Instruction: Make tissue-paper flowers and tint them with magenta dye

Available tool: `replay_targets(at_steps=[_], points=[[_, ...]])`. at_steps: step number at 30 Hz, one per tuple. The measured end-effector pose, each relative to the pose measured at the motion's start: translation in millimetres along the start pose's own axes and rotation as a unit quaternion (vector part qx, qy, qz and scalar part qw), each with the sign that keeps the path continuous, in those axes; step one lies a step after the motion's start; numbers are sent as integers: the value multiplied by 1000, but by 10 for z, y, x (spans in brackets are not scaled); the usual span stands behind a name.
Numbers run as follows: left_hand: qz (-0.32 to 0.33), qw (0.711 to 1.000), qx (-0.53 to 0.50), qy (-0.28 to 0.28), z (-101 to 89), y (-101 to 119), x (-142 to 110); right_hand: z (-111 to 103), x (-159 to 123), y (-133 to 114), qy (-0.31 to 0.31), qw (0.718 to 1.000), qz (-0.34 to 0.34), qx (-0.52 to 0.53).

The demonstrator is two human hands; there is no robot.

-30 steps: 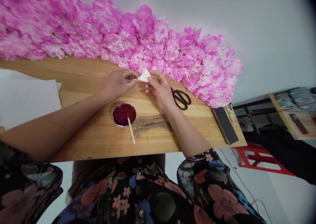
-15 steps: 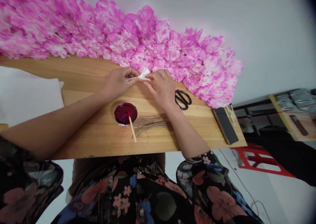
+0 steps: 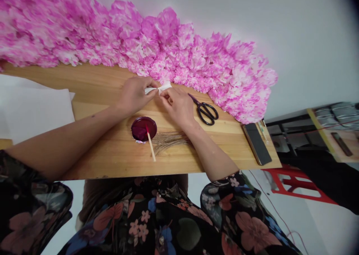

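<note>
A small piece of thin white paper [image 3: 165, 86], gathered at its middle, is held above the table in front of the flowers. My left hand [image 3: 137, 93] pinches it from the left, and a white end shows between the fingers. From the right, my right hand [image 3: 178, 103] has its thumb and fingertips closed on the gathered part. Below the hands stands a round dish of dark red dye [image 3: 144, 128], with a wooden stick [image 3: 152, 147] leaning on its rim, its tip red. A bundle of thin brown strands [image 3: 171, 142] lies beside the dish, partly under my right forearm.
A long heap of pink and white flowers [image 3: 168, 41] lines the table's back. Black-handled scissors [image 3: 207, 112] lie right of my right hand, and a dark phone [image 3: 257, 143] near the right edge. White sheets [image 3: 36, 112] lie at left. A red stool [image 3: 298, 184] stands on the floor.
My right hand has turned over the paper and moved slightly down and left, its fingers now at the gathered part. The paper looks narrower. More of the scissors shows. My left hand keeps its pinch.
</note>
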State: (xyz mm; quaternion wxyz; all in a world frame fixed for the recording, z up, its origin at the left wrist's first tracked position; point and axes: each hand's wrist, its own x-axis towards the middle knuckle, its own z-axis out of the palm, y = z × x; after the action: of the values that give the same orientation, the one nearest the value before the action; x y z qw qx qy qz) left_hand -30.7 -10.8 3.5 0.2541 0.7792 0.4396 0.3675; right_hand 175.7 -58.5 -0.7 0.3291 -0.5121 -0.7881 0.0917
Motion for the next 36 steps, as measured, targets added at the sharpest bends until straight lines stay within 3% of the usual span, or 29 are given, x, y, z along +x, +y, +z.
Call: replay_targets(at_steps=[5,10,15,21,26,33,36], points=[[-3,1000,31,0,-6,-34,12,-112,15,163,47,998,11,43],[-13,997,74,-4,2,-57,4,-171,18,225,66,997,-29,-15],[19,998,63,-11,18,-50,-22,-126,7,177,38,990,-78,-108],[40,997,68,-26,16,-38,-23,-79,6,78,3,987,-40,-155],[36,996,81,-14,11,-60,-10,-12,7,-20,-28,994,-6,-107],[23,997,72,6,14,-110,-14,-132,27,238,73,996,-13,-49],[26,997,66,5,15,-115,-20,-160,28,286,83,995,-32,-52]])
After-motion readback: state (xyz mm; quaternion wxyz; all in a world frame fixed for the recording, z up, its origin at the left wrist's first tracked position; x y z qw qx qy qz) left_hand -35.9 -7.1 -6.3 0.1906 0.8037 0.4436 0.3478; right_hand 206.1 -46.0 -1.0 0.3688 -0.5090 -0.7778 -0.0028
